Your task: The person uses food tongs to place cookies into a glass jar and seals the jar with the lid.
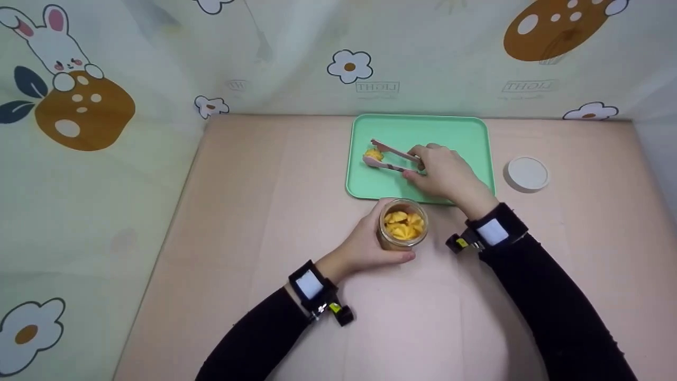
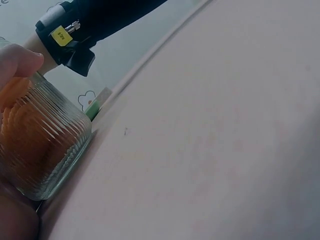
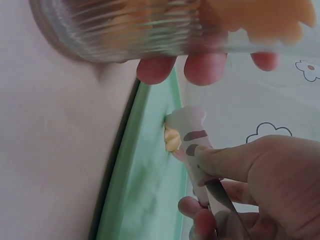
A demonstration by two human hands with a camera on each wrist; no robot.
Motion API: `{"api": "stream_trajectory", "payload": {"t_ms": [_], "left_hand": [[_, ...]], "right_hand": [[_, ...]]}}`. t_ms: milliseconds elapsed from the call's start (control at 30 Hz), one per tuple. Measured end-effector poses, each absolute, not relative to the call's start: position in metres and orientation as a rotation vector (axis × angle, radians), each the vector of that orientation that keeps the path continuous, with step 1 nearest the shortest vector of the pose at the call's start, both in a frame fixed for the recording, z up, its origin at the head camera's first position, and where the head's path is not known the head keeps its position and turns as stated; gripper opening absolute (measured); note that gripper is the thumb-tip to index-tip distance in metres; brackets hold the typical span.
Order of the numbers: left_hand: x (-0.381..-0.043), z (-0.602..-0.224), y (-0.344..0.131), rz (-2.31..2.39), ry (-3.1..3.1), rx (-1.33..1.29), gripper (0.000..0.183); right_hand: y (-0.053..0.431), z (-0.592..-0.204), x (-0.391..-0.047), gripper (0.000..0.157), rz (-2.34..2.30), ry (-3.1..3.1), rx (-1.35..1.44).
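My left hand (image 1: 365, 241) grips a ribbed glass jar (image 2: 50, 135) round its side, in front of the tray. Several yellow swirl-shaped cookies (image 1: 403, 226) fill the open jar. Over the green tray (image 1: 465, 132), my right hand (image 1: 447, 172) holds pink tongs (image 1: 394, 167) between thumb and fingers. The tongs' tips stand on either side of a single cookie (image 1: 374, 154) at the tray's left part. In the right wrist view that cookie (image 3: 171, 138) lies against the tray beside one pink tip; whether both tips press on it I cannot tell.
A round white lid (image 1: 527, 174) lies on the table (image 1: 254, 211) to the right of the tray. Behind the table hangs a patterned curtain (image 1: 285, 63), which also runs down the left side. Each wrist wears a black strap with a small camera.
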State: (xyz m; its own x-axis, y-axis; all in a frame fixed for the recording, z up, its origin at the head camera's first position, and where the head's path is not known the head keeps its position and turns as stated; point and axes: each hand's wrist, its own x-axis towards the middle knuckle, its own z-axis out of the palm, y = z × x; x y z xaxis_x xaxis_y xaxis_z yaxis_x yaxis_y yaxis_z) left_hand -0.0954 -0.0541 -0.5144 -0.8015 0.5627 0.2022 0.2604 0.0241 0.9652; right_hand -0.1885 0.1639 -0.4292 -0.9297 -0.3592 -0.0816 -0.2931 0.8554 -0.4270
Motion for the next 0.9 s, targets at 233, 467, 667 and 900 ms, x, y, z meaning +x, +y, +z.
{"api": "stream_trajectory", "payload": {"t_ms": [233, 467, 667, 900], "left_hand": [[-0.0957, -0.5156, -0.0544, 1.839, 2.077, 0.840, 0.091], [-0.0954, -0.5151, -0.0546, 1.836, 2.067, 0.853, 0.094], [-0.0962, -0.5153, -0.0543, 1.845, 2.065, 0.862, 0.094], [-0.0953, -0.5164, -0.0537, 1.867, 2.048, 0.868, 0.092]], "right_hand": [[0.1618, -0.4249, -0.1847, 0.047, -0.627, 2.872, -0.423], [0.1625, -0.4245, -0.1802, 0.050, -0.583, 2.873, -0.398], [0.1635, -0.4264, -0.1819, 0.045, -0.621, 2.861, -0.390], [0.1671, -0.4290, -0.1829, 0.041, -0.670, 2.859, -0.410]]}}
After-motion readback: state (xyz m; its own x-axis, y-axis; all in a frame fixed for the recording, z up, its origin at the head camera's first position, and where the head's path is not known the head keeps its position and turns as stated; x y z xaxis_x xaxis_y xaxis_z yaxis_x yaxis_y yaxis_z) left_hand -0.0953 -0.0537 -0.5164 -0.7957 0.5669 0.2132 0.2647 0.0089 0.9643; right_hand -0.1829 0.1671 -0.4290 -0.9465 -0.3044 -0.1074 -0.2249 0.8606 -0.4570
